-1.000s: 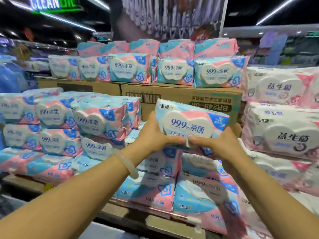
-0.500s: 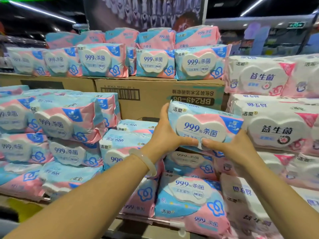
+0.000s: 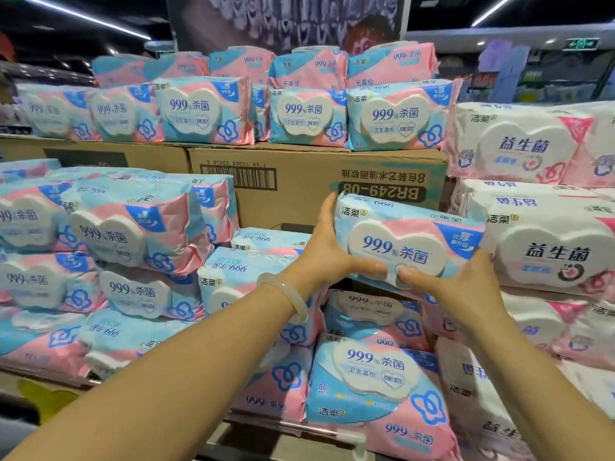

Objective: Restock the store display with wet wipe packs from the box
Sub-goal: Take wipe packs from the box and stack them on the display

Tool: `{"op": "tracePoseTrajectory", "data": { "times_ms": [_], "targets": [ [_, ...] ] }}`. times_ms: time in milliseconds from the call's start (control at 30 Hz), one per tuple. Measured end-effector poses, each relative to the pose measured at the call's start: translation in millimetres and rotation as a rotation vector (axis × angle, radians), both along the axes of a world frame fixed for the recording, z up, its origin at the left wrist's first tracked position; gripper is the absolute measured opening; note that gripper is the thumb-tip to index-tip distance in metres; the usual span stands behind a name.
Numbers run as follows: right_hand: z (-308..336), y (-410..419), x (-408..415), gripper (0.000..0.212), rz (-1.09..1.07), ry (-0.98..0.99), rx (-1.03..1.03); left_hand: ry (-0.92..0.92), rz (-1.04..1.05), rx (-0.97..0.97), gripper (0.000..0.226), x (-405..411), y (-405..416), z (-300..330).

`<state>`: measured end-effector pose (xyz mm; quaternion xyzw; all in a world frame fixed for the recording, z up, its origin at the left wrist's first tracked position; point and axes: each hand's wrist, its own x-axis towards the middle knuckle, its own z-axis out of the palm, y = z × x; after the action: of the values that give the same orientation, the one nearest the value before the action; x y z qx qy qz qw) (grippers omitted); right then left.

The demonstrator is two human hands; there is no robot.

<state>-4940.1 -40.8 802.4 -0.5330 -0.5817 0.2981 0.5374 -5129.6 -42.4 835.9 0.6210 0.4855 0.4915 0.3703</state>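
Note:
I hold one pink-and-blue wet wipe pack [image 3: 407,242] with a white heart-shaped lid, face toward me, between both hands. My left hand [image 3: 324,252] grips its left end, with a pale bangle on the wrist. My right hand [image 3: 461,287] grips its lower right corner. The pack sits above a stack of like packs [image 3: 372,377] at the middle of the display, right against the white packs [image 3: 549,247]. No supply box of packs is in view.
More pink-and-blue packs are stacked at the left [image 3: 133,234] and in a row on top of brown cartons [image 3: 299,184] behind. White-and-pink packs fill the right side. The shelf's front edge [image 3: 283,434] runs below the stacks.
Both hands have carried the pack forward and to the right, up to the white packs; the view has moved closer to the display.

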Motion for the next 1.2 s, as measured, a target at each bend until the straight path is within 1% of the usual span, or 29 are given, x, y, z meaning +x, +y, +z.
{"op": "tracePoseTrajectory", "data": {
  "times_ms": [67,133,167,267,367,400,433,500,533,567,600,667,733,800,867,933,1000,1100,1133,1167,1200],
  "targets": [
    [0,-1,-7,0.1,-0.031,-0.018,0.015,0.033,-0.031,-0.088,0.132,-3,6,4],
    [-2,-3,-17,0.093,-0.06,-0.037,0.028,0.136,-0.02,-0.182,0.139,-7,10,6],
    [-5,-1,-20,0.093,-0.076,-0.051,0.03,0.207,0.013,-0.2,0.141,-9,12,6],
    [-8,6,-27,0.107,-0.095,-0.081,0.001,0.384,0.188,-0.136,0.139,-11,11,2],
    [-3,10,-29,0.128,-0.104,-0.157,-0.032,0.493,0.243,-0.036,0.135,-6,11,1],
    [-3,10,-31,0.132,-0.11,-0.206,-0.031,0.56,0.254,-0.007,0.13,-5,14,-1],
    [-4,9,-33,0.134,-0.114,-0.266,-0.03,0.651,0.265,0.007,0.12,-4,15,-2],
    [-7,5,-36,0.136,-0.12,-0.421,-0.019,0.872,0.299,-0.005,0.088,-1,18,-3],
    [-9,3,-37,0.135,-0.127,-0.521,0.001,0.959,0.315,-0.018,0.075,0,20,-4],
    [-8,2,-36,0.131,-0.148,-0.644,0.034,1.005,0.312,-0.023,0.065,0,21,-4],
    [-7,1,-35,0.123,-0.179,-0.788,0.086,1.024,0.292,-0.023,0.06,-1,22,-3],
    [-7,4,-31,0.104,-0.188,-1.052,0.167,1.042,0.24,-0.005,0.057,-3,24,-1],
    [-9,10,-30,0.099,-0.117,-1.19,0.136,1.046,0.224,0.003,0.058,-4,25,0],
    [-13,16,-31,0.096,-0.073,-1.223,0.105,1.044,0.235,0.012,0.055,-4,25,-1],
    [-14,24,-30,0.092,-0.066,-1.242,0.105,1.056,0.257,0.036,0.041,-3,28,-4],
    [-14,29,-29,0.09,-0.054,-1.258,0.09,1.076,0.26,0.044,0.045,0,29,-7],
    [-12,33,-28,0.089,-0.035,-1.263,0.078,1.107,0.253,0.028,0.042,4,28,-6],
    [-9,32,-27,0.094,-0.011,-1.275,0.053,1.222,0.209,-0.044,0.039,5,25,-3],
    [-7,27,-26,0.094,-0.004,-1.276,0.053,1.232,0.191,-0.077,0.043,5,23,-1],
    [-8,23,-26,0.092,-0.005,-1.288,0.065,1.213,0.178,-0.109,0.054,4,19,2],
    [-10,17,-26,0.091,-0.024,-1.3,0.109,1.183,0.175,-0.127,0.07,2,13,5]
  ]
}}
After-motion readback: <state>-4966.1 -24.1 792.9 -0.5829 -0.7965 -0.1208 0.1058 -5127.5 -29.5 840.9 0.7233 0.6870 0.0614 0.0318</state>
